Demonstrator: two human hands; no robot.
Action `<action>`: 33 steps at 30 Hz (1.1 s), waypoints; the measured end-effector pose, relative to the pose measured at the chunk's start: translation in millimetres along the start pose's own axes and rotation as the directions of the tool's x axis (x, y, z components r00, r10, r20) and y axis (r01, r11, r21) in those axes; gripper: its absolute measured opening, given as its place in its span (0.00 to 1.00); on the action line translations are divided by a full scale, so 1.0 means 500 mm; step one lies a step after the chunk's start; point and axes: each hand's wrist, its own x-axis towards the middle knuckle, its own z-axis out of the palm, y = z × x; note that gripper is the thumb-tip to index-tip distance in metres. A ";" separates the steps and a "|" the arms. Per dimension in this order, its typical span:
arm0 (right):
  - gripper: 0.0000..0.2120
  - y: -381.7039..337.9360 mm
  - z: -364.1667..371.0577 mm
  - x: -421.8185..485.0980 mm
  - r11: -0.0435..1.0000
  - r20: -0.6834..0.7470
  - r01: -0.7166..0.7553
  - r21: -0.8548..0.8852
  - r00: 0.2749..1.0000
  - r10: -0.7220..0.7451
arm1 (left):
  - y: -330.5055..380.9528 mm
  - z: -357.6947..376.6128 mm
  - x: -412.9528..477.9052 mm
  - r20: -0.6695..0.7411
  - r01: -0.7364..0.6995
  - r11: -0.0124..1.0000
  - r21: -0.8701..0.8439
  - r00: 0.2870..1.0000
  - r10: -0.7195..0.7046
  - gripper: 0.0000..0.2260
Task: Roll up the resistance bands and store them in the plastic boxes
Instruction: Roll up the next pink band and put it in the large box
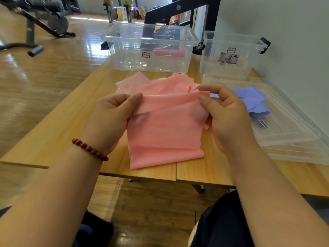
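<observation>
A wide pink resistance band (pixel 163 129) lies loosely folded on the wooden table, its near end draped toward the front edge. My left hand (pixel 111 114) pinches its left edge and my right hand (pixel 226 113) pinches its right edge, holding a folded stretch taut between them. A purple band (pixel 252 98) lies crumpled on clear lids at the right. A large clear plastic box (pixel 151 50) stands at the back with a rolled red band (pixel 169 52) inside. A smaller clear box (pixel 229 56) stands to its right.
Stacked clear lids (pixel 288 132) lie along the right side by the white wall. The wooden table (pixel 58 132) ends just before my knees. Gym equipment (pixel 44 20) stands on the wood floor at the back left.
</observation>
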 end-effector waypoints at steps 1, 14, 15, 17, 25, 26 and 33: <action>0.09 0.001 0.000 0.001 1.000 -0.001 -0.010 0.017 1.000 0.010 | 0.000 0.000 0.000 -0.001 -0.010 1.000 0.009 1.000 0.010 0.10; 0.11 -0.003 -0.010 -0.003 1.000 0.007 0.003 0.015 1.000 -0.003 | -0.007 0.000 -0.001 0.116 0.075 0.981 -0.179 0.992 -0.055 0.13; 0.11 -0.003 -0.011 -0.003 1.000 0.016 0.006 0.021 1.000 -0.006 | -0.006 0.000 0.000 0.113 0.071 0.978 -0.195 0.992 -0.050 0.11; 0.12 -0.002 -0.013 -0.001 1.000 0.024 0.007 0.018 1.000 -0.008 | -0.005 -0.002 0.003 0.104 0.064 0.973 -0.220 0.994 -0.042 0.09; 0.11 -0.003 -0.019 -0.001 0.990 0.032 0.107 -0.088 0.994 -0.105 | 0.003 -0.004 0.001 0.069 0.013 0.985 -0.171 0.998 -0.001 0.08; 0.10 -0.004 -0.020 -0.002 0.987 0.051 0.124 -0.100 0.992 -0.119 | 0.006 -0.005 0.000 0.089 0.012 0.981 -0.195 0.996 0.006 0.09; 0.20 -0.015 -0.022 0.000 0.984 0.094 -0.009 0.179 0.996 -0.008 | 0.017 -0.017 -0.002 0.240 0.079 0.944 -0.320 0.971 0.001 0.21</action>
